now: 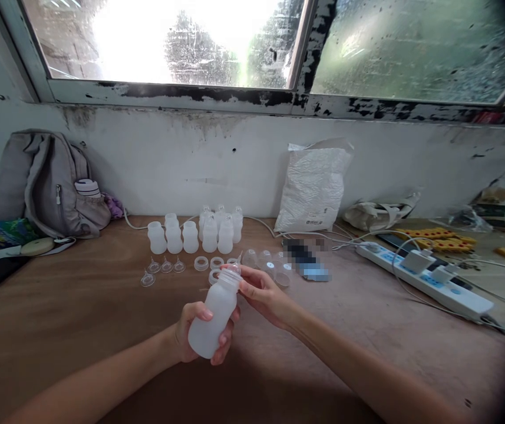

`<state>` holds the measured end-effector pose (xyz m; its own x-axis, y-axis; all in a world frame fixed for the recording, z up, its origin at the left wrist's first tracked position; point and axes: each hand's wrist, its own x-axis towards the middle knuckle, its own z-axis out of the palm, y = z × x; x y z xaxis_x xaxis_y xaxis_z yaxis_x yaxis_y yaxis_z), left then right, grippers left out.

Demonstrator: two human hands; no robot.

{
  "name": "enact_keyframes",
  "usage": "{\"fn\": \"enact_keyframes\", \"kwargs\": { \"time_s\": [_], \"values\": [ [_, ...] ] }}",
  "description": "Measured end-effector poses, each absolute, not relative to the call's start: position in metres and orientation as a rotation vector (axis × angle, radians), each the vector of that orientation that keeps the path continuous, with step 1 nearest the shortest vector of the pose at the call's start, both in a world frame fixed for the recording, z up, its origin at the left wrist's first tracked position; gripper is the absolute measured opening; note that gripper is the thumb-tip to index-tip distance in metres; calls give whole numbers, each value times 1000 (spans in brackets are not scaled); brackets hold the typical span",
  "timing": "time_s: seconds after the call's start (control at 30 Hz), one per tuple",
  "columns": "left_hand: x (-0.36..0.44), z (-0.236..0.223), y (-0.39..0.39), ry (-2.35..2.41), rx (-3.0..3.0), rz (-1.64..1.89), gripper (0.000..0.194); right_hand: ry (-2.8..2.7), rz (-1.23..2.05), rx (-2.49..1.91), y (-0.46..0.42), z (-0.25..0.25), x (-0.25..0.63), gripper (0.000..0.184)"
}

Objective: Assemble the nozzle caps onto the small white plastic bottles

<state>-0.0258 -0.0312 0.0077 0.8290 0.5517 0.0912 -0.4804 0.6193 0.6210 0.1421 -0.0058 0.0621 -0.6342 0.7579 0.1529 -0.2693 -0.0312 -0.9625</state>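
My left hand (pixel 208 333) is wrapped round a frosted white baby bottle (pixel 217 315), tilted with its threaded neck up and to the right. The fingers of my right hand (pixel 263 291) pinch at a clear bottle nipple (pixel 234 268) on the bottle's mouth; how far it sits in is hard to tell. Beyond my hands lie several white collar rings (pixel 201 263), partly hidden by the bottle and fingers. Clear domed caps (pixel 250 258) stand beside my right hand. To the left are several loose nipples (pixel 148 278) on the table.
Open bottles (pixel 157 238) and capped bottles (pixel 224 235) stand in rows near the wall. A backpack (pixel 49 182) is at left, a white plastic bag (pixel 314 188) leans on the wall, and a blurred dark object (pixel 305 259) lies before it. A power strip (pixel 429 282) with cables stretches along the right.
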Motion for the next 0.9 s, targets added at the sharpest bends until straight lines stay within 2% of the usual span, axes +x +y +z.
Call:
{"fn": "enact_keyframes", "kwargs": {
  "time_s": [0.2,0.3,0.43,0.57,0.77,0.9],
  "values": [
    [-25,20,-39,-40,581,481,38,-1562,1739,-497,-15,76,144,44],
    [-27,27,-38,28,695,463,36,-1593,1707,-499,-17,79,144,43],
    [-28,43,-31,547,1263,679,29,-1552,1540,-612,-15,77,141,28],
    [-27,54,-23,991,1747,932,28,-1473,1515,-711,-10,72,137,29],
    [-30,52,-18,1055,1669,975,33,-1401,1646,-661,-2,73,142,24],
    [-27,48,-24,804,1371,682,27,-1410,1707,-656,-1,73,143,26]
  ]
}}
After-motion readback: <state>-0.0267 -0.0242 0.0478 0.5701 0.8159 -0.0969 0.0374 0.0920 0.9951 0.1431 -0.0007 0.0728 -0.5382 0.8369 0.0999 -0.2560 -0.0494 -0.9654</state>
